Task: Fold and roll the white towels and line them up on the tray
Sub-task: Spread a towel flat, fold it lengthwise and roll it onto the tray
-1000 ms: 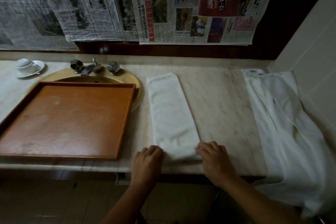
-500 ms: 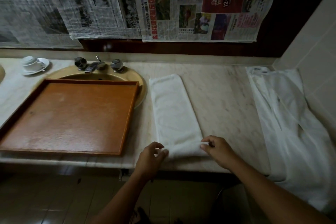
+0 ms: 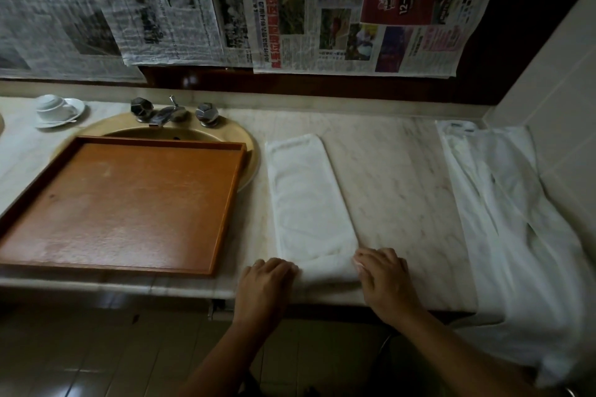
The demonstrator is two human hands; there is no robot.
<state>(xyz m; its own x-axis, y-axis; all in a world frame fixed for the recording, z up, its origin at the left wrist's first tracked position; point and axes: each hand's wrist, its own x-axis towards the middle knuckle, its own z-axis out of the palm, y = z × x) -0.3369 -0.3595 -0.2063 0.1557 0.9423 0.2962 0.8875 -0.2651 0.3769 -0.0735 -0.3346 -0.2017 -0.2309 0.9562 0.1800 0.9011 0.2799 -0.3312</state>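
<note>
A white towel point(image 3: 308, 200), folded into a long narrow strip, lies on the marble counter and runs away from me. Its near end is turned over into a short, low roll at the counter's front edge. My left hand point(image 3: 267, 280) grips the roll's left end with bent fingers. My right hand point(image 3: 383, 277) holds the roll's right end the same way. The orange-brown wooden tray point(image 3: 225, 203) sits to the left, partly over the basin, with nothing on it.
A heap of white cloth point(image 3: 516, 219) covers the counter's right end and hangs over its edge. A gold basin point(image 3: 251, 151) with a tap point(image 3: 161, 114) lies behind the tray. A cup on a saucer point(image 3: 56, 108) stands far left. Newspaper covers the back wall.
My hands went from pinching the towel's near corners to lying over the ends of a turned-over roll. The view shifted slightly.
</note>
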